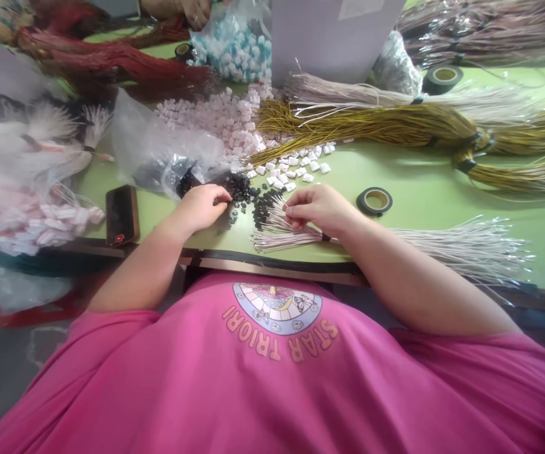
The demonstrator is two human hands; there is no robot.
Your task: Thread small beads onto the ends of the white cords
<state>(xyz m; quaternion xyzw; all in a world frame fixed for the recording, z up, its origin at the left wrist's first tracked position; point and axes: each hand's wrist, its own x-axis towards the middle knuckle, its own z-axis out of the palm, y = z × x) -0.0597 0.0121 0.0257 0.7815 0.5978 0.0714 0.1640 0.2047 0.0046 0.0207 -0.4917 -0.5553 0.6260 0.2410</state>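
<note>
My left hand (205, 205) reaches to the edge of a pile of small black plastic pieces (238, 186). Its fingers are curled, and whatever the tips hold is too small to make out. My right hand (320, 209) pinches the end of a white wire between thumb and fingers. Beneath it lies a bundle of white wires (452, 243) with bare metal tips at the far right end. Several wires at the near left end carry black pieces (265, 208). A dark band ties the bundle beside my right wrist.
A phone (122, 214) lies left, a roll of black tape (375, 201) right. Behind are white connectors (301, 167), a clear plastic bag (147, 142), yellow wires (386, 126) and red wires (111, 63). Another person's hand (194, 11) shows at the top.
</note>
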